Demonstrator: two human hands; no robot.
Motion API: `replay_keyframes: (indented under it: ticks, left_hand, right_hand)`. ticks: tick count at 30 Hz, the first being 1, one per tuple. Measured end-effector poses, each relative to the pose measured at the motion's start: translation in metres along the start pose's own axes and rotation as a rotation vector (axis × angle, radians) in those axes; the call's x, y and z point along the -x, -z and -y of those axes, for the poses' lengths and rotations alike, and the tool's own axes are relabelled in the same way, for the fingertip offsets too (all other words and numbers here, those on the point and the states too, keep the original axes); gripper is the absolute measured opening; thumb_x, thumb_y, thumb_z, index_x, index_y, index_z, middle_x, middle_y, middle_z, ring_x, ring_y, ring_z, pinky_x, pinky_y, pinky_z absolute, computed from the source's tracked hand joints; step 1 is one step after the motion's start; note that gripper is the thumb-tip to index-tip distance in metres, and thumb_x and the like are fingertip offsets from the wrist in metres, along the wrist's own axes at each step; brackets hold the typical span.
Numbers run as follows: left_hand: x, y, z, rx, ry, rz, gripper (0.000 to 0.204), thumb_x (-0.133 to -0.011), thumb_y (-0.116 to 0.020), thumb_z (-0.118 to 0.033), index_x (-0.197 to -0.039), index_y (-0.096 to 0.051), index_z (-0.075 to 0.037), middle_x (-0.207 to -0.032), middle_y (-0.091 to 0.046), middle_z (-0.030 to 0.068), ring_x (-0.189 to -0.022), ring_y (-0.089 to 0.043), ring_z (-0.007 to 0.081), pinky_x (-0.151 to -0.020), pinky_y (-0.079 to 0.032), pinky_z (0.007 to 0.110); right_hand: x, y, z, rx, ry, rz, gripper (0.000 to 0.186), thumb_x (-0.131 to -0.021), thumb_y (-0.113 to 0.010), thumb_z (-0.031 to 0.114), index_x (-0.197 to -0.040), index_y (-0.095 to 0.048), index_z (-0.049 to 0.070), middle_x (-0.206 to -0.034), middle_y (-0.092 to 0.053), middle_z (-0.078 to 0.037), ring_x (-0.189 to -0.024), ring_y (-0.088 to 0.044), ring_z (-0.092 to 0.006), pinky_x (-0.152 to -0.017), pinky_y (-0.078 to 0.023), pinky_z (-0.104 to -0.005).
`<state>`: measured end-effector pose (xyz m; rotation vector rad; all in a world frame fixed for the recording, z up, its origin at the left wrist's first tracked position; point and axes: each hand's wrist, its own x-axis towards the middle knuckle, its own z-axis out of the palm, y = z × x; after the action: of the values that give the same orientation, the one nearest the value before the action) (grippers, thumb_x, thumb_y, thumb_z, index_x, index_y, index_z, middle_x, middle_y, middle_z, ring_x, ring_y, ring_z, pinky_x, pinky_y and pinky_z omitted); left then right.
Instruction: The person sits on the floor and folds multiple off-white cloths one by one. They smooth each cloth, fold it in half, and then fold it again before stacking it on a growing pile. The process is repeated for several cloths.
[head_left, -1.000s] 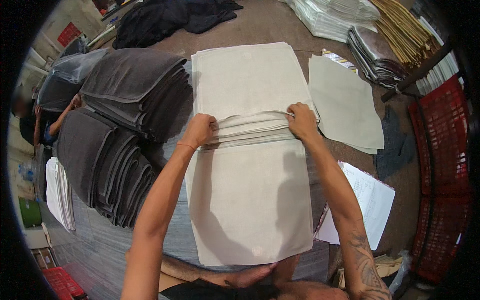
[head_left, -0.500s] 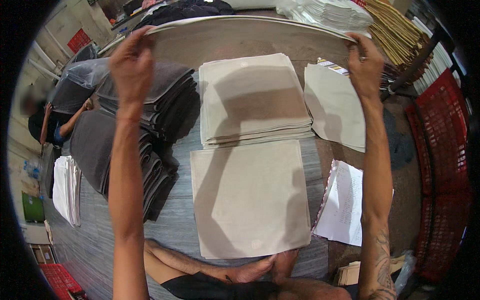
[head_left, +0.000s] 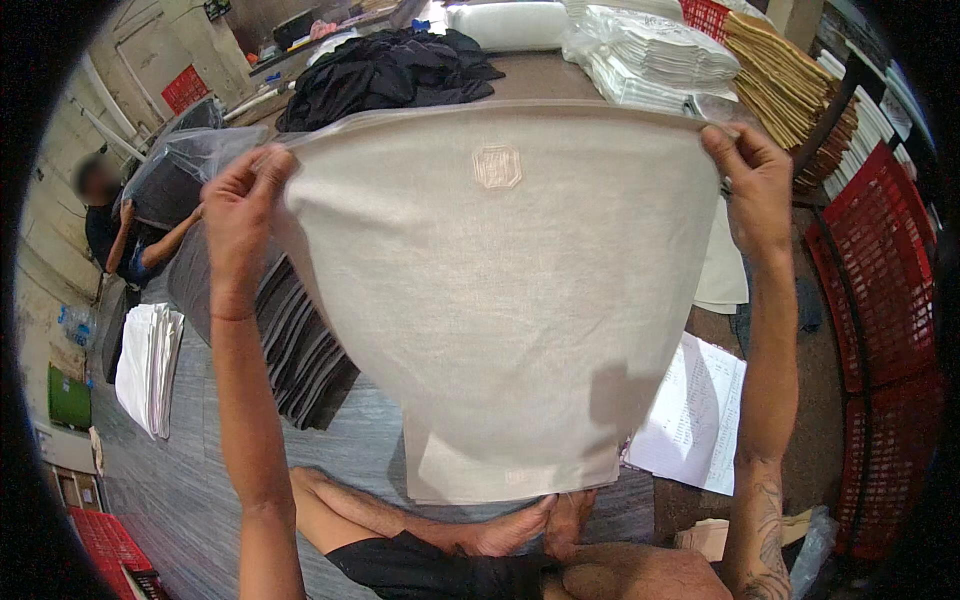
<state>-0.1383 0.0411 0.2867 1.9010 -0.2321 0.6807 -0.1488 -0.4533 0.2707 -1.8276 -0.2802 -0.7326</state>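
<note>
A beige cloth (head_left: 490, 270) with a pale octagonal emblem near its far edge is stretched wide between my two hands. My left hand (head_left: 248, 195) pinches its far left corner, and my right hand (head_left: 750, 185) grips the far right corner. The cloth sags in the middle and narrows toward me. Its near part hangs over a flat beige cloth (head_left: 432, 485) lying in front of my crossed legs; whether they touch, I cannot tell. Most of the beige pile behind is hidden by the raised cloth. Part of another beige piece (head_left: 722, 270) shows beside my right forearm.
Dark grey folded cloths (head_left: 305, 350) are stacked on the left, near a white folded bundle (head_left: 150, 370). A handwritten sheet (head_left: 700, 415) lies at right, with red crates (head_left: 880, 280) beyond. Black fabric (head_left: 390, 75) is heaped at the back. Another person (head_left: 125, 225) sits far left.
Both hands have come down and nearer to me with the cloth. Its face now spreads across the view, where before only a thin edge showed, and it covers the beige pile.
</note>
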Motion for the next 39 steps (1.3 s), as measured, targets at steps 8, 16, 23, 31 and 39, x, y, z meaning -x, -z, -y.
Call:
replay_keyframes:
  ticks: [8,16,23,31,39]
  left_hand:
    - [0.013,0.011,-0.015,-0.084,-0.025,-0.019,0.029,-0.096,-0.071,-0.025,-0.112,-0.073,-0.001,-0.094,-0.069,-0.0004,-0.084,-0.059,0.0055,-0.077,-0.047,0.022]
    - [0.172,0.069,-0.028,-0.102,0.028,0.254,0.022,-0.086,-0.075,-0.02,-0.083,-0.068,0.001,-0.085,-0.062,0.0036,-0.083,-0.057,0.016,-0.078,-0.044,0.028]
    - [0.373,0.025,0.074,-0.214,0.587,0.34,0.012,-0.076,-0.077,-0.003,-0.088,-0.075,0.0,-0.088,-0.067,0.0106,-0.09,-0.062,0.0234,-0.081,-0.048,0.032]
    - [0.391,0.024,0.065,-0.339,0.549,0.337,0.011,-0.075,-0.078,-0.003,-0.086,-0.075,0.001,-0.087,-0.065,0.0102,-0.09,-0.059,0.0257,-0.082,-0.048,0.034]
    - [0.413,0.029,0.064,-0.34,0.571,0.349,0.013,-0.074,-0.079,-0.003,-0.086,-0.075,0.0,-0.088,-0.064,0.0107,-0.09,-0.059,0.0266,-0.083,-0.047,0.035]
  right_hand:
    - [0.01,-0.004,0.003,-0.084,-0.115,0.051,0.023,-0.094,-0.074,0.023,-0.101,-0.072,0.001,-0.079,-0.063,0.004,-0.07,-0.053,-0.0048,-0.063,-0.042,-0.0222]
    - [0.139,0.059,0.052,0.117,-0.144,0.43,0.01,-0.08,-0.072,0.0,-0.089,-0.068,0.0,-0.087,-0.068,-0.006,-0.082,-0.063,-0.0136,-0.076,-0.049,-0.0275]
    - [0.319,0.025,-0.037,0.199,-0.62,0.566,0.016,-0.077,-0.069,-0.01,-0.09,-0.07,-0.001,-0.088,-0.07,-0.01,-0.084,-0.066,-0.0206,-0.078,-0.052,-0.0319]
    - [0.359,0.033,-0.04,0.184,-0.705,0.5,0.019,-0.074,-0.073,-0.005,-0.092,-0.069,0.001,-0.09,-0.069,-0.01,-0.087,-0.066,-0.0229,-0.078,-0.051,-0.0336]
    - [0.373,0.032,-0.03,0.24,-0.699,0.536,0.021,-0.073,-0.069,-0.013,-0.091,-0.068,-0.001,-0.091,-0.066,-0.009,-0.087,-0.064,-0.0192,-0.077,-0.051,-0.0304]
